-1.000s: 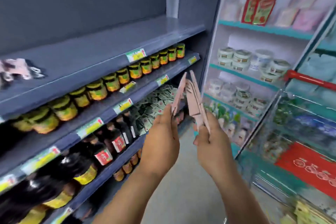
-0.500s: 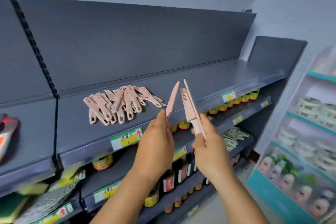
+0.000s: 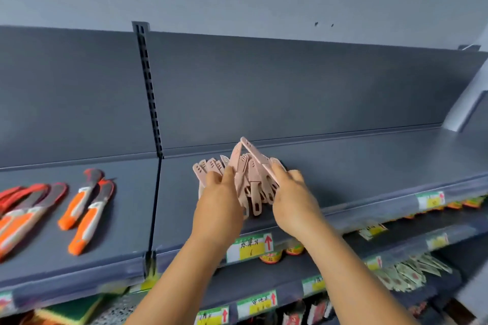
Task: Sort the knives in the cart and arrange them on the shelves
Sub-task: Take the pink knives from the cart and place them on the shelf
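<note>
I have both hands up at the top shelf (image 3: 343, 166), right over the pile of pink knives (image 3: 254, 187) that lies just right of the slotted upright (image 3: 150, 92). My left hand (image 3: 219, 192) pinches one pink knife (image 3: 235, 163) by its handle end, blade pointing up and away from me. My right hand (image 3: 293, 192) pinches a second pink knife (image 3: 257, 156), and its long axis slants up and to the left, so the two tips nearly meet above the pile.

What matters for setting them down is how the pile runs. The knives on the shelf mostly lie with handles toward the near edge and blades toward the back panel, fanned slightly. Mine stand tilted up from that line, so I judge each needs to be laid flat along the same near-to-far axis. The pile sits directly under and between my hands, neither hand clearly nearer. The orange-handled knives (image 3: 87, 208) lie well apart on the left section, a separate group.
</note>
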Available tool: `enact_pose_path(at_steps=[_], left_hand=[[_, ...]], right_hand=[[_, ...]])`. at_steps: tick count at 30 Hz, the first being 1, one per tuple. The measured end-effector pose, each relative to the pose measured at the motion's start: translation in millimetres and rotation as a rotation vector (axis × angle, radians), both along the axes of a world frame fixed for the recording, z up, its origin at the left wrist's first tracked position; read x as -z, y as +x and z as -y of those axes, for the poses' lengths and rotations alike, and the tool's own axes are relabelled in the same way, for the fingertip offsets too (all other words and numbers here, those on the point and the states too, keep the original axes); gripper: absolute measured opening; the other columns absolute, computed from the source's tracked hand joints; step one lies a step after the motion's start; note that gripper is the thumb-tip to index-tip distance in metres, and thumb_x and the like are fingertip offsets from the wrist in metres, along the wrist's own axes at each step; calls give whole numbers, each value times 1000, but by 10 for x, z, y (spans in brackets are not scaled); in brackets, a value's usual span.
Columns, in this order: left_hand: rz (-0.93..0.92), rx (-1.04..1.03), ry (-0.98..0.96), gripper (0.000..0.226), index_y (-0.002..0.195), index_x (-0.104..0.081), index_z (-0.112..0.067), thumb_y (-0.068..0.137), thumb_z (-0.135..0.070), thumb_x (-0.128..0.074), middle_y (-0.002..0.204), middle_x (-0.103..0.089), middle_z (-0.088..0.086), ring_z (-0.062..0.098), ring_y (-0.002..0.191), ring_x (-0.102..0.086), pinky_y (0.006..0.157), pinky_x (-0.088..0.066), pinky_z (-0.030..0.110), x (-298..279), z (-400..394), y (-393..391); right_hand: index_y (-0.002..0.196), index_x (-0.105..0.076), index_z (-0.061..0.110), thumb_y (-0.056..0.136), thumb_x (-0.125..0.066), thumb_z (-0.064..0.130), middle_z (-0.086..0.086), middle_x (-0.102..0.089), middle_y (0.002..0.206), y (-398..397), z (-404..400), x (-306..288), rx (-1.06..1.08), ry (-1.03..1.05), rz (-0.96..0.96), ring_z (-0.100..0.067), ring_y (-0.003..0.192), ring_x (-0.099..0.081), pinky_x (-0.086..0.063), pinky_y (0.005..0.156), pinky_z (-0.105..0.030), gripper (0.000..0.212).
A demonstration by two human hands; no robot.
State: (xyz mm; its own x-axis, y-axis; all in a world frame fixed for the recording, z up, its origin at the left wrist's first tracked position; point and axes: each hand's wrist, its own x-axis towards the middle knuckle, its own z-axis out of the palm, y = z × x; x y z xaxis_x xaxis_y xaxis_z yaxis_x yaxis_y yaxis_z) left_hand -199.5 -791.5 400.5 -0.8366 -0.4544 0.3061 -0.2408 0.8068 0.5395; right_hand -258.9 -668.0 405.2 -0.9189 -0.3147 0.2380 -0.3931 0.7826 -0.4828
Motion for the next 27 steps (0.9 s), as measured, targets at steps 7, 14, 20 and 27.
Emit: enact_pose_path(at_steps=[7, 14, 20, 27], left_hand=[[157, -70, -158, 60, 140, -30, -15, 86, -5, -55, 137, -25, 11, 32, 117, -40, 89, -42, 36, 55, 65, -373], [282, -30, -203, 45, 140, -35, -14, 98, -31, -33, 140, -40, 3, 25, 129, -34, 107, -27, 34, 283, 123, -524], [228, -38, -172, 48, 143, -30, -16, 100, -36, -27, 145, -37, 1, 21, 134, -30, 110, -25, 36, 366, 107, -544], [51, -19, -207, 35, 128, -45, -17, 99, -33, -33, 128, -51, 2, 22, 117, -44, 96, -36, 33, 258, 44, -406]], right_hand=[[147, -21, 23, 88, -52, 10, -5, -25, 146, -520, 341, 120, -10, 216, -20, -26, 131, -28, -37, 103, -41, 67], [148, -15, 22, 98, -31, 43, 2, -11, 156, -687, 321, 347, -153, 331, 67, -27, 140, -11, -17, 113, -44, 56], [151, 1, 23, 98, -22, 50, 2, 5, 159, -746, 302, 448, -193, 362, 74, -25, 146, 3, -3, 116, -43, 64], [146, -21, 27, 98, -30, 45, 4, -16, 154, -545, 185, 296, -179, 197, -81, -21, 141, -13, -13, 114, -40, 52]])
